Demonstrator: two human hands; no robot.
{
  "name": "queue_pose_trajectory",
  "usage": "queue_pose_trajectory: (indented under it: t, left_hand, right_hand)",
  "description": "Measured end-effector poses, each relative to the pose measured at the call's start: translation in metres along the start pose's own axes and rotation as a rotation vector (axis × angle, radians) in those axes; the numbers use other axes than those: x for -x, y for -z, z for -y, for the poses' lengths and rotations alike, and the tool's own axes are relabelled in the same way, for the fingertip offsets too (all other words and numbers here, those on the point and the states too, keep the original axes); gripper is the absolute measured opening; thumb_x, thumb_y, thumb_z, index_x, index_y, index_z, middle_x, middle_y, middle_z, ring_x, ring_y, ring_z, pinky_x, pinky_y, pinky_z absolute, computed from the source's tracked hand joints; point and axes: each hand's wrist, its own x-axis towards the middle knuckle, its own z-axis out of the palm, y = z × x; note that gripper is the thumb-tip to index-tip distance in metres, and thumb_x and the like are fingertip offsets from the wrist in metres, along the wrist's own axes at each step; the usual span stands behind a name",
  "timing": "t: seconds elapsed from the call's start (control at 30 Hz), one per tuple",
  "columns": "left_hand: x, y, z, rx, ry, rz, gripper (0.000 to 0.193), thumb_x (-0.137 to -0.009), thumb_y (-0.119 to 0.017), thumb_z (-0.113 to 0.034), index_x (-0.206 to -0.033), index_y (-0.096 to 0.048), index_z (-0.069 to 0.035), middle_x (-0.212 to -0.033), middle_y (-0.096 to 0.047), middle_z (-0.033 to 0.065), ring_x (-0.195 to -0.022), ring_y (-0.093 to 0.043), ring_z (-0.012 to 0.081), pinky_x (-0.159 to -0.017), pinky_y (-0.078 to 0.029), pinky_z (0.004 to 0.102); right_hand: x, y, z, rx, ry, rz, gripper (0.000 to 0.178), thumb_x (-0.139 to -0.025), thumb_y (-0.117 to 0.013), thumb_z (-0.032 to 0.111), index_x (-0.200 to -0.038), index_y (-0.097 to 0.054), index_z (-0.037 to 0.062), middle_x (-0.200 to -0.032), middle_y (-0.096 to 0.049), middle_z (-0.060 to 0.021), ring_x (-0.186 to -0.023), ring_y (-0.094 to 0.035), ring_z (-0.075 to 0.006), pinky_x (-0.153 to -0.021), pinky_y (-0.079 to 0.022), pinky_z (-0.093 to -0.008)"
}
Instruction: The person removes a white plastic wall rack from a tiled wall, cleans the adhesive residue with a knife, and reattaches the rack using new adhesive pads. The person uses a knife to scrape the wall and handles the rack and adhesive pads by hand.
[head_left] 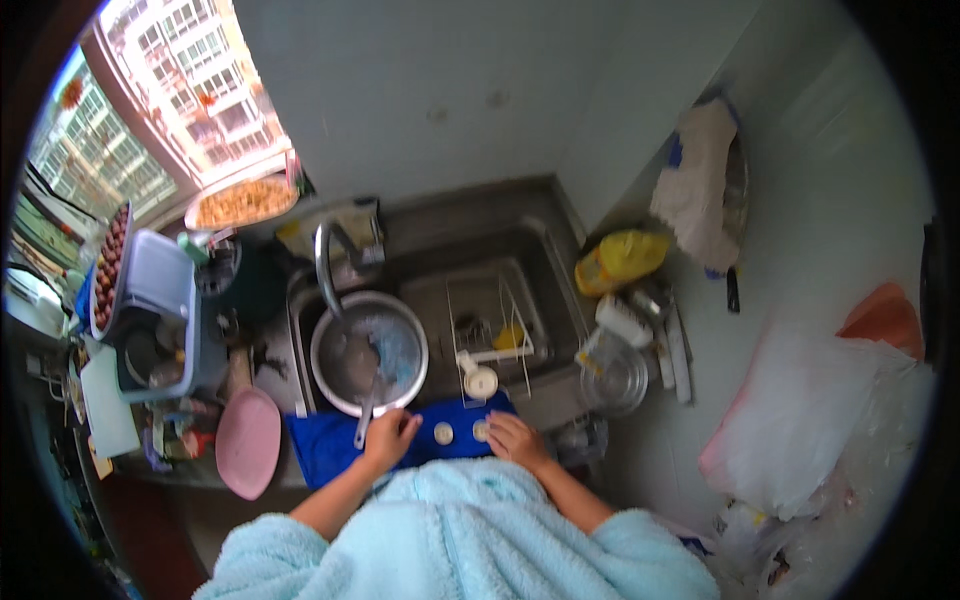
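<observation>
Blue cloth (322, 447) lay along sink (566, 315) edge, probably catching drips. Pot (423, 358) stood under tap (323, 265), likely so water fell inside. Right hand (515, 441) touched pale disc (481, 431) on cloth; left hand (390, 440) curled near spoon (366, 418). Whether either hand's fingers gripped: could not tell.

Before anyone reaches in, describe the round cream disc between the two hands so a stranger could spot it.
Find the kitchen sink, then the blue cloth along its near edge. On that cloth, the small round cream disc lies between the left hand and the right hand. Unlike the similar disc at the right hand, it lies apart from both hands.
</observation>
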Motion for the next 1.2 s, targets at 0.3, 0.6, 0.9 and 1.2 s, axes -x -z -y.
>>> queue_pose_trajectory:
  t: [0.3,0.6,0.9,1.2]
  left_hand:
    - [-0.077,0.072,-0.083,0.14,-0.257,-0.323,0.035,-0.112,-0.052,-0.022,-0.086,-0.063,-0.003,-0.073,-0.064,0.0185,-0.067,-0.066,0.036,-0.062,-0.05,0.0436]
    - [-0.255,0.295,-0.279,-0.317,-0.926,-0.765,0.037,-0.085,-0.073,0.001,-0.119,-0.061,-0.001,-0.115,-0.062,0.0212,-0.11,-0.062,0.0402,-0.095,-0.052,0.0469]
    - [-0.365,0.46,-0.491,-0.793,-0.873,-1.065,0.052,-0.081,-0.087,-0.022,-0.124,-0.058,-0.014,-0.13,-0.052,0.0091,-0.131,-0.046,0.0328,-0.11,-0.038,0.0483]
    - [-0.393,0.465,-0.522,-0.979,-0.797,-1.053,0.055,-0.069,-0.095,-0.035,-0.111,-0.064,-0.018,-0.124,-0.047,0.0056,-0.121,-0.044,0.0296,-0.103,-0.037,0.047]
  right_hand:
    - [-0.167,0.064,0.005,-0.163,-0.19,-0.438,0.029,-0.107,-0.058,0.022,-0.083,-0.059,0.0047,-0.07,-0.062,-0.017,-0.066,-0.065,-0.0397,-0.061,-0.05,-0.0489]
    - [-0.41,0.179,0.023,-0.47,0.23,-0.741,0.008,-0.107,-0.06,0.01,-0.108,-0.062,0.0027,-0.077,-0.061,-0.0048,-0.064,-0.056,-0.0131,-0.059,-0.047,-0.0295]
    - [-0.63,0.295,0.073,-0.721,0.212,-0.519,0.035,-0.105,-0.071,0.034,-0.087,-0.059,0.0052,-0.066,-0.062,-0.0014,-0.057,-0.055,-0.0068,-0.05,-0.043,-0.0259]
    - [-0.707,0.305,0.081,-0.3,0.18,-0.821,0.045,-0.104,-0.067,0.033,-0.073,-0.064,0.0006,-0.063,-0.062,-0.0081,-0.049,-0.056,-0.017,-0.056,-0.048,-0.0357]
